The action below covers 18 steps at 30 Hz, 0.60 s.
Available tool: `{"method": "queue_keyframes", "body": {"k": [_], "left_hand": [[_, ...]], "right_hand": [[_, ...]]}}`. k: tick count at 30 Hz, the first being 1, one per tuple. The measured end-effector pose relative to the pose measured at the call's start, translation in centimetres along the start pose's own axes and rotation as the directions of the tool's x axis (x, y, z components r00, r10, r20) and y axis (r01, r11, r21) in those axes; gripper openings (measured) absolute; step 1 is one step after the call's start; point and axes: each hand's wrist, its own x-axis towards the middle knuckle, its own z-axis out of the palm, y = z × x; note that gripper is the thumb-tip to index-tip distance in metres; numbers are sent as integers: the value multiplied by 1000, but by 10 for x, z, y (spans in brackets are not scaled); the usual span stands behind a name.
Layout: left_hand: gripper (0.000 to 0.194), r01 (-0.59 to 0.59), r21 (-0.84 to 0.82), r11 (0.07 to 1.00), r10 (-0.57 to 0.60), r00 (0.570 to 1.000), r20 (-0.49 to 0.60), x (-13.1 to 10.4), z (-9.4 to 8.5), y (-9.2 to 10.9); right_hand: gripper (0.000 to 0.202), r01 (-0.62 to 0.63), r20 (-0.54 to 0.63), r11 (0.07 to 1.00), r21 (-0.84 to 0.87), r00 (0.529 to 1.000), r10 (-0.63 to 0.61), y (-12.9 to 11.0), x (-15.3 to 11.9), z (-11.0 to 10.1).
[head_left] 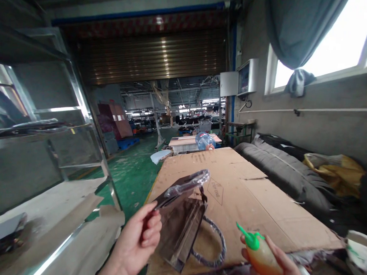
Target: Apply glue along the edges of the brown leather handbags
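Note:
My left hand (142,237) is closed, thumb and fingers pinching the edge of a dark handbag (182,230) at the near part of the cardboard-covered table (247,201). Clear plastic wrap covers the bag's raised upper strip, and a rope-like loop handle (220,240), also wrapped, lies to its right on the cardboard. My right hand (277,259) is wrapped round a squeeze bottle (261,258) with a green nozzle cap and amber-coloured contents. The nozzle points up and left, apart from the bag.
A large blue water jug (204,141) lies beyond the cardboard. Grey fabric rolls (273,174) line the right wall, near a yellow sack (334,172). A white tub (361,254) is at the lower right. On the left stands a metal rack (89,129) beside green floor.

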Motion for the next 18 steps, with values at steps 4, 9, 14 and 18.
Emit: {"method": "queue_keyframes", "body": {"k": [4,9,14,18], "left_hand": [[47,40,-20,999,-40,999,4,-17,8,22],[45,76,-35,997,-75,997,22,-26,13,12],[44,88,-51,995,-86,996,35,-29,20,9],[42,97,-61,993,-95,995,26,-31,21,7]], "right_hand": [[40,-9,167,990,-143,985,33,-7,12,30],[40,53,213,938,-343,977,22,-4,41,55],[43,58,332,901,-431,938,98,10,77,72],[44,60,416,878,-475,894,164,19,112,84]]}}
